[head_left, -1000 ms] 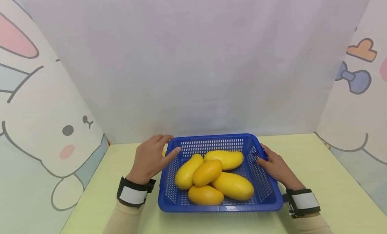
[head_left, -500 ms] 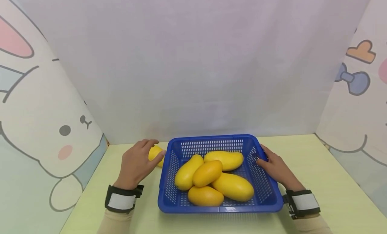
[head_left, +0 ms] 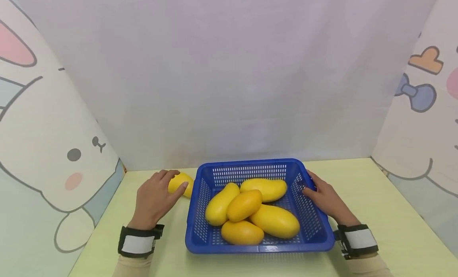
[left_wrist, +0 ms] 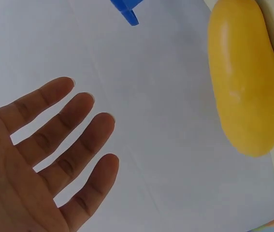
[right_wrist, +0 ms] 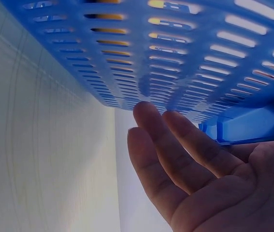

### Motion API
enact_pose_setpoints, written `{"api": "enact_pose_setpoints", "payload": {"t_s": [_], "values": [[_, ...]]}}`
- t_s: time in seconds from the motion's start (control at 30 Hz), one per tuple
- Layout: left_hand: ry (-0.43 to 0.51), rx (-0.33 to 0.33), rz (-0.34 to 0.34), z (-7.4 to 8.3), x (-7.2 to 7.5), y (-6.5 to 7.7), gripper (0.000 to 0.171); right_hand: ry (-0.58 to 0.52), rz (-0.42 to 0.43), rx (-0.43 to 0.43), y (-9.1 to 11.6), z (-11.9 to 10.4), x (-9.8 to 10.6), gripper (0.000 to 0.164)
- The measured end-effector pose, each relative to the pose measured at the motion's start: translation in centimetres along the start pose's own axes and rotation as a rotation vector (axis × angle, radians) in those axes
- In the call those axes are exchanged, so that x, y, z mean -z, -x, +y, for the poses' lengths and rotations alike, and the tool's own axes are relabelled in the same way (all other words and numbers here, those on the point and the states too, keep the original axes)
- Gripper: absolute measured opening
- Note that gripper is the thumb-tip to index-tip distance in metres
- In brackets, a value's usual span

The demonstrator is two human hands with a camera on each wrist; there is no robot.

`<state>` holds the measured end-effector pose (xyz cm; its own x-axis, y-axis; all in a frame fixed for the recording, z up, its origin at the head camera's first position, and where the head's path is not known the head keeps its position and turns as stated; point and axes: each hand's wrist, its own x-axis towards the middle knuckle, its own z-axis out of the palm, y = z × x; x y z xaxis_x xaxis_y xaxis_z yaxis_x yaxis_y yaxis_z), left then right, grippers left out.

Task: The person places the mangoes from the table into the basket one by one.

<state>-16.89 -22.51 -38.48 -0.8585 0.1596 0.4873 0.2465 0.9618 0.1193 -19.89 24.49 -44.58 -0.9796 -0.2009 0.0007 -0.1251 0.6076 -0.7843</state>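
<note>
A blue plastic basket with slotted walls sits on the table and carries several yellow mangoes, one of them lying on top of the others. My right hand grips its right rim, thumb over the inside and fingers along the outer wall; the right wrist view shows those fingers against the slots. Left of the basket, one more mango lies on the table. Beside it is my left hand, fingers spread and holding nothing. In the left wrist view a gap separates that hand from the mango.
The pale yellow-green table ends at a white-grey back cloth. Side panels with cartoon drawings stand at left and right.
My left hand has drawn away from the basket's left rim, moving left and slightly towards me, which uncovers the mango on the table. The right hand keeps its hold on the basket.
</note>
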Motion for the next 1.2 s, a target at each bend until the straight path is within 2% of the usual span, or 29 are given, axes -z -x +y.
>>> {"api": "enact_pose_setpoints", "payload": {"t_s": [0.3, 0.67, 0.8, 1.0, 1.2], "values": [[0.006, 0.035, 0.009, -0.7, -0.5, 0.5, 0.06, 0.016, 0.003, 0.008, 0.0, 0.1, 0.0, 0.067], [0.009, 0.012, 0.029, -1.3, -0.7, 0.5, 0.053, 0.034, 0.013, 0.022, 0.0, -0.1, 0.1, 0.067], [0.02, -0.016, 0.024, -1.6, -0.4, 0.5, 0.052, 0.027, 0.012, 0.019, 0.1, -0.2, 0.0, 0.067], [0.043, -0.097, 0.007, -2.6, -0.7, 0.5, 0.054, 0.014, 0.007, 0.018, 0.1, -0.1, -0.1, 0.067], [0.066, -0.165, -0.025, -3.3, -1.1, 0.2, 0.063, 0.026, 0.008, 0.015, 0.1, -0.1, 0.0, 0.068]]}}
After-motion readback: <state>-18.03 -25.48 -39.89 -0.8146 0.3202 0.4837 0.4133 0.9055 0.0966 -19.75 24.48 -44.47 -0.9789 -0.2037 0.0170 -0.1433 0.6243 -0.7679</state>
